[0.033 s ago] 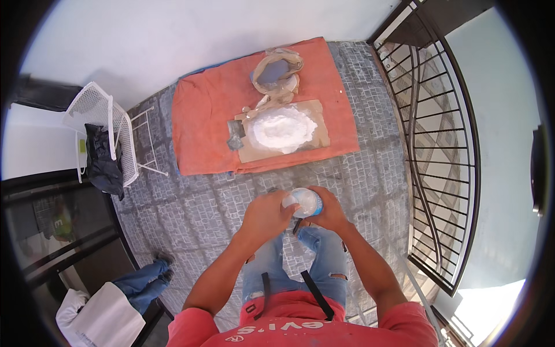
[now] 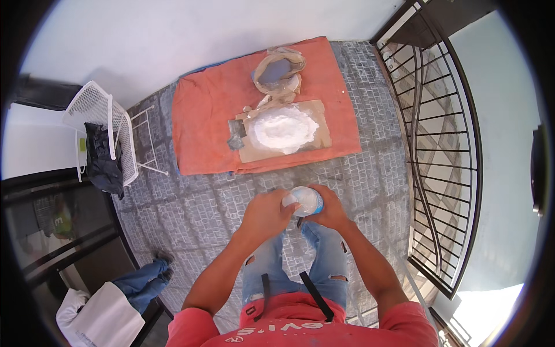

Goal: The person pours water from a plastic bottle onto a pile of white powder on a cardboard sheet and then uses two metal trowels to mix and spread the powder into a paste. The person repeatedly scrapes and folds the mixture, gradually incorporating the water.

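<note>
Above my knees, my right hand (image 2: 327, 209) is wrapped round the side of a clear plastic container (image 2: 309, 200) with a blue label. My left hand (image 2: 267, 213) is closed at the container's left side, its fingers on a small translucent part (image 2: 291, 200). Whether that part is a lid or a piece of the container, I cannot tell. Beyond my hands lies a sheet of brown cardboard (image 2: 325, 137) with a broad heap of white powder (image 2: 284, 129) on it, hollowed in the middle. Behind it stands an open brown paper sack (image 2: 296, 59) with its rim rolled back.
An orange cloth (image 2: 202, 124) lies under the cardboard and sack, on grey paving (image 2: 202, 214). A small grey piece (image 2: 236, 136) sits at the cardboard's left edge. A white metal chair (image 2: 128, 139) stands left, a black railing (image 2: 442, 168) right. Another person (image 2: 104, 315) is at lower left.
</note>
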A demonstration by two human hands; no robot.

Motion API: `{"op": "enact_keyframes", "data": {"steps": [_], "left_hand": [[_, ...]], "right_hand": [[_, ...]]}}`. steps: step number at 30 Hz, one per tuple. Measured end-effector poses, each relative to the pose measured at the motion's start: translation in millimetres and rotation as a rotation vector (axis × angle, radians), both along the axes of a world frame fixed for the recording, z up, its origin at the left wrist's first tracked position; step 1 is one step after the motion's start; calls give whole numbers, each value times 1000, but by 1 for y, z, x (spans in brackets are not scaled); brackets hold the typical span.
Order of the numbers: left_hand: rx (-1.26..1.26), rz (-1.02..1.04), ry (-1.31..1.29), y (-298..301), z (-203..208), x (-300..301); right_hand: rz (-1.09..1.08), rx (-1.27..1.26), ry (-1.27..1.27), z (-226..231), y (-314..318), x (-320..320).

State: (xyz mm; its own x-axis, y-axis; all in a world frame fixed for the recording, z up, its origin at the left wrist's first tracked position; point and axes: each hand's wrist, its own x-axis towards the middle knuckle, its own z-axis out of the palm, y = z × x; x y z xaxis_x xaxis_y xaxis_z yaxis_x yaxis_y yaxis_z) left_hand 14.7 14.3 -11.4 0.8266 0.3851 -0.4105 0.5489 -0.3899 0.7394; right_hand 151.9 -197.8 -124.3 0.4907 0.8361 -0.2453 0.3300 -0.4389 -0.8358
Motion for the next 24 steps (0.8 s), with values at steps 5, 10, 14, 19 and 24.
{"op": "enact_keyframes", "data": {"steps": [5,10,14,19,24], "left_hand": [[-311,6,105,78,-79,73],[-477,-106,104,137,-195,148],[-525,-200,269,179,-323,203],[-598,-317,224,204,-489,228],[-656,-331,121,188,-605,212]], "right_hand": [[175,-67,80,-82,61,99],[323,-77,104,-191,109,195],[442,-164,-16,-299,139,256],[533,-202,-218,-449,162,290],[504,-140,-154,-553,135,276]]}}
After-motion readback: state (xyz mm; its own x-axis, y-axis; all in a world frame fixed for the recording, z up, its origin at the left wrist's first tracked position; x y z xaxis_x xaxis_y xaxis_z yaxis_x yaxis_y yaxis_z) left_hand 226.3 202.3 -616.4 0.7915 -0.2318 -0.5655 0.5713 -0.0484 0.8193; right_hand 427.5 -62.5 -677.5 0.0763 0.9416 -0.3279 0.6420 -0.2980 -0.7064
